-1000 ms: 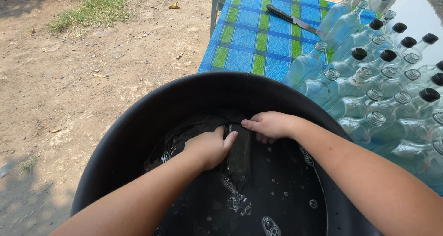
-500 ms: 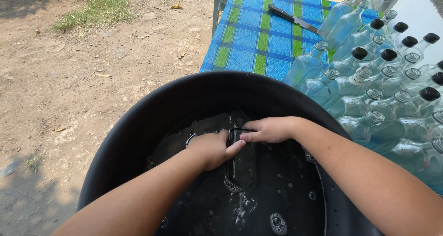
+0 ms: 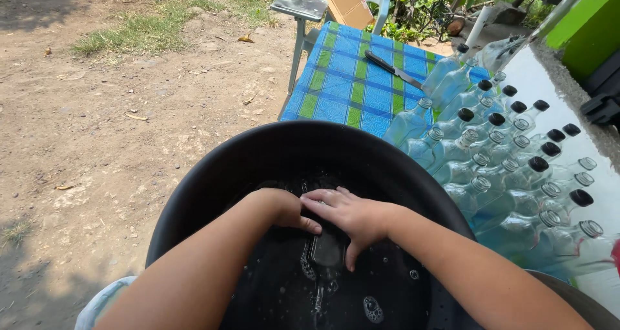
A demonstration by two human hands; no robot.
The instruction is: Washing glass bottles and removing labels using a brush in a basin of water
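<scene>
Black tub (image 3: 213,175) held soapy water, so we kept the bottle (image 3: 327,251) low at its middle, right hand (image 3: 352,215) fingers clamped on it, left hand (image 3: 284,207) curled at 9 o'clock.

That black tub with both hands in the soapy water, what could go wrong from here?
The dark object under the right hand and left hand looks wet and bubbly, so it might slip and hit the black tub. Water could splash over the rim toward the clear glass bottles crowded close beside it; a bump there might topple several. A knife lies loose on the striped cloth.
</scene>
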